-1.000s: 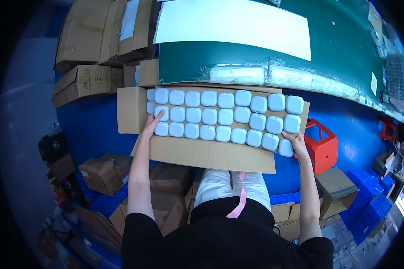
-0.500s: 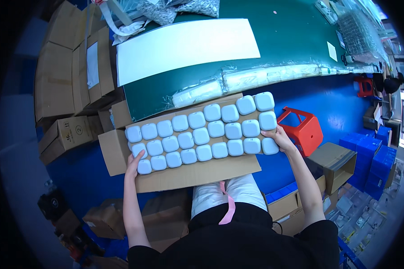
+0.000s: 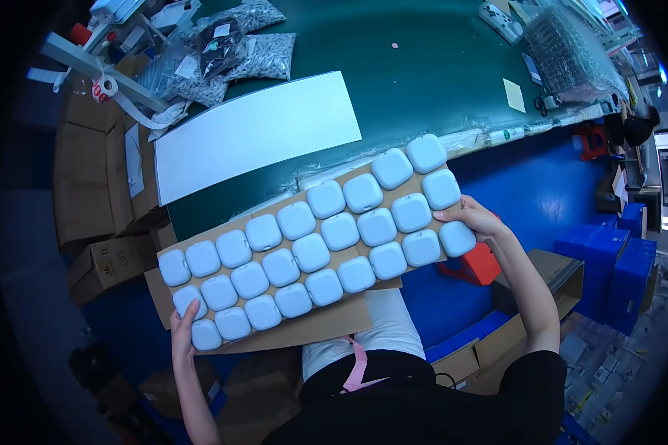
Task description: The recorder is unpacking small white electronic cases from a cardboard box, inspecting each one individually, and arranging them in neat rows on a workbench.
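Between my two hands is a flat cardboard sheet (image 3: pixel 341 259). Three rows of pale blue, rounded square cases (image 3: pixel 280 266) lie on it. My left hand (image 3: pixel 183 332) grips its lower left end, thumb over a case there. My right hand (image 3: pixel 479 221) holds the right end, its thumb on top between two cases; the fingers beneath are hidden. The sheet slopes, with the right end farther from me. Under it, the flap of an open cardboard box (image 3: pixel 312 326) shows, mostly covered.
A green worktable (image 3: pixel 423 74) lies ahead, bearing a white panel (image 3: pixel 256 133), filled plastic bags (image 3: pixel 263 59) and scissors (image 3: pixel 546 104). A red stool (image 3: pixel 479 265), an open carton (image 3: pixel 568 285) and blue boxes (image 3: pixel 601 259) stand right. Stacked cartons (image 3: pixel 82 185) are on the left.
My hands have lifted the sheet of cases off the box and closer to me. It now tilts more steeply, its left end lower, and covers part of the red stool.
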### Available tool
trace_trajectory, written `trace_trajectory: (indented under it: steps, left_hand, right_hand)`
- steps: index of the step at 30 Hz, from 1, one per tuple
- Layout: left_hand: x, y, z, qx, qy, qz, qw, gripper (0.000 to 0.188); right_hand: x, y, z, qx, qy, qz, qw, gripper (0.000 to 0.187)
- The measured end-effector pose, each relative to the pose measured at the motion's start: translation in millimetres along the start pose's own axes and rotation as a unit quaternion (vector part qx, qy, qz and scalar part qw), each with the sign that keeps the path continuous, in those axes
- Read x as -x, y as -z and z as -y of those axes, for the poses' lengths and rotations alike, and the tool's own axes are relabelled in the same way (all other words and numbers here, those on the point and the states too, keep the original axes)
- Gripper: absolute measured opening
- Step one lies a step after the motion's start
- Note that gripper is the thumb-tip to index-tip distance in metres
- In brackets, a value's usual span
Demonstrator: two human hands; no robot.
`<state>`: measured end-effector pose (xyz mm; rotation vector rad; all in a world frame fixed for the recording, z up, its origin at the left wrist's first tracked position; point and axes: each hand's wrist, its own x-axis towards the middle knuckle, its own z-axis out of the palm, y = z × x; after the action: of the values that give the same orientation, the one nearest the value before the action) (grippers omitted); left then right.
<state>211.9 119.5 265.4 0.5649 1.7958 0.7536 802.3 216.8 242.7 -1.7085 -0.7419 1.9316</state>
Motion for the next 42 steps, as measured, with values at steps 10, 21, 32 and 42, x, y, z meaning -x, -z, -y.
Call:
trace_trajectory:
  steps: [10,21,32,42]
  left_hand:
    - [-72,-381,-154,0.005,-0.033,0.081,0.996,0.070]
    - [-186,-666,-205,0.001,-0.059,0.128,0.990,0.076]
    - [-215,-688,-186,-0.155,-0.079,0.062,0.983,0.083]
    - [-185,-648,-160,-0.268,-0.149,0.039,0.951,0.084]
  right_hand:
    - [-77,359,139,0.027,0.054,-0.089,0.994,0.057]
    - [-178,611,208,0.051,0.074,-0.116,0.989,0.057]
    - [-252,661,175,0.141,0.051,-0.210,0.966,0.057]
    - [-230,653,138,0.331,0.204,-0.406,0.827,0.053]
